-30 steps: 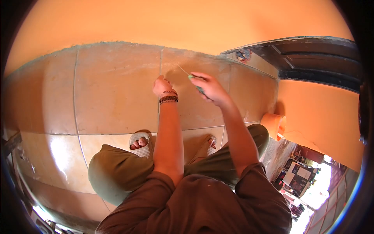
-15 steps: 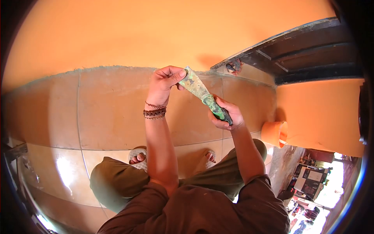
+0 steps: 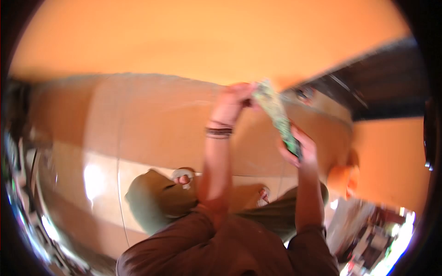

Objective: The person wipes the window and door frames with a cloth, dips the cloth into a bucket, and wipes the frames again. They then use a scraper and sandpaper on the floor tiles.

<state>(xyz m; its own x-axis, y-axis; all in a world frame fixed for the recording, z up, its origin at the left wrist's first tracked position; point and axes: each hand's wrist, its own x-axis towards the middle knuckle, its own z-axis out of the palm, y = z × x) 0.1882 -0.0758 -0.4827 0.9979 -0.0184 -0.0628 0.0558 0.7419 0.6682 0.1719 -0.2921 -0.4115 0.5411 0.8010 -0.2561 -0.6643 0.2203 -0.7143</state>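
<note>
A putty knife [image 3: 275,110], its blade and green handle crusted with old paint, slants across the space above the floor. My right hand [image 3: 305,148] is wrapped round its handle at the lower end. At the blade's far end, my left hand [image 3: 234,99] pinches the blade edge, fingers smeared by motion. A braided bracelet circles my left wrist. Both arms reach out over my bent knees, close to the foot of an orange wall [image 3: 184,41].
Brown floor tiles [image 3: 156,119] run along the wall. A dark door-like panel [image 3: 386,83] juts in at the upper right, with a crumpled cloth-like thing [image 3: 305,95] near its corner. An orange bucket [image 3: 341,180] stands at right, with blurred clutter [image 3: 375,239] beyond.
The view has swung, so hands, knife and floor appear further right and are blurred. The knife is tilted more steeply; both hands stay on it.
</note>
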